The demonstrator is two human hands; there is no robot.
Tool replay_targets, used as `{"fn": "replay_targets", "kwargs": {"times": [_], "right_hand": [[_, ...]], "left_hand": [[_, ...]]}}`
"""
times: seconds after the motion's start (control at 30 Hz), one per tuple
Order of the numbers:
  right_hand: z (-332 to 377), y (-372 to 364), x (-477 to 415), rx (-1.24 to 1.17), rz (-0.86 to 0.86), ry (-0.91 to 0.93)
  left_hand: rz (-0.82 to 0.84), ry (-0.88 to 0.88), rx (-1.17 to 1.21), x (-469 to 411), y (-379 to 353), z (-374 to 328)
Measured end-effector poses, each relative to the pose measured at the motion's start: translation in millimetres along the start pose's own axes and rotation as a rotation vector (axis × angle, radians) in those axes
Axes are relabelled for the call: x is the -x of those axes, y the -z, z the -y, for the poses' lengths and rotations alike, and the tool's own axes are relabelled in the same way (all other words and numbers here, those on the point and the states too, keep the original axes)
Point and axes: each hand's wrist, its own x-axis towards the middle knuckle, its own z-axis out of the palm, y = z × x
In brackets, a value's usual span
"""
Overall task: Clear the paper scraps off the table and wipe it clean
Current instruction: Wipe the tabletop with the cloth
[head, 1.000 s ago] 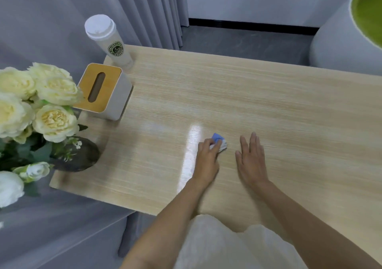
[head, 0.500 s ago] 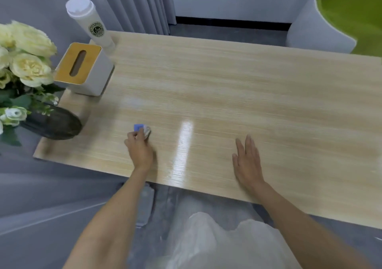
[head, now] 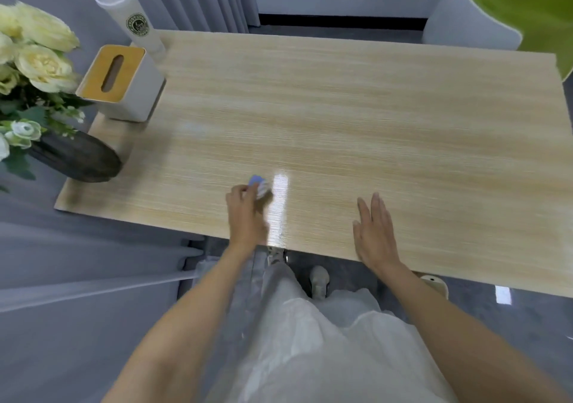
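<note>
Wiping step. Your left hand [head: 246, 213] pinches the blue cloth [head: 259, 185] at 7 o'clock on the table [head: 372, 108]; right hand [head: 373, 232] lies flat and empty at 5. Next, probably: overlapping strokes toward 12.

Light wood desk [head: 372, 108]: tissue box [head: 124, 86] at the left end, white lidded cup [head: 133, 21] just behind the box, dark vase [head: 77, 157] just in front of it, blue-white cloth [head: 259, 185] well right of it.

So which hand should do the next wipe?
Probably the left hand: it grips the cloth on the table. The right hand lies flat, holding nothing.
</note>
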Motion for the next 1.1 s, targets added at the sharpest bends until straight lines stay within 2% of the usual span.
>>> {"fn": "replay_targets", "kwargs": {"times": [0.1,0.17,0.23,0.3,0.4,0.47,0.57,0.63,0.7,0.77,0.87,1.1], "right_hand": [[4,-5,4,-0.001,0.006,-0.003],[6,-9,9,0.019,0.025,-0.002],[6,-13,15,0.035,0.024,-0.002],[0,-13,21,0.051,0.023,-0.010],[-16,-7,27,0.059,-0.010,-0.037],[-25,-4,30,0.065,-0.050,-0.071],[-33,-4,36,0.055,-0.061,-0.147],[-30,-9,44,0.038,-0.063,-0.218],[-25,-13,54,0.012,-0.050,-0.273],[-22,-17,60,0.006,-0.043,-0.280],[-34,-18,66,0.022,-0.061,-0.277],[-79,-1,88,0.048,-0.071,-0.396]], "left_hand": [[-0.117,0.249,-0.121,-6,38,57],[-0.112,0.291,-0.143,11,20,46],[-0.031,0.243,-0.114,37,-17,2],[0.112,0.167,0.033,68,-50,-52],[0.431,-0.121,0.093,101,-78,-97],[0.324,-0.187,0.103,95,-75,-88],[-0.001,-0.035,0.057,57,-31,-46],[-0.042,0.086,-0.052,28,3,-11],[-0.112,0.107,-0.189,7,20,31],[-0.142,0.213,-0.207,0,14,52],[-0.173,0.296,-0.225,7,-12,32],[0.005,0.211,-0.202,50,-65,-50]]}}
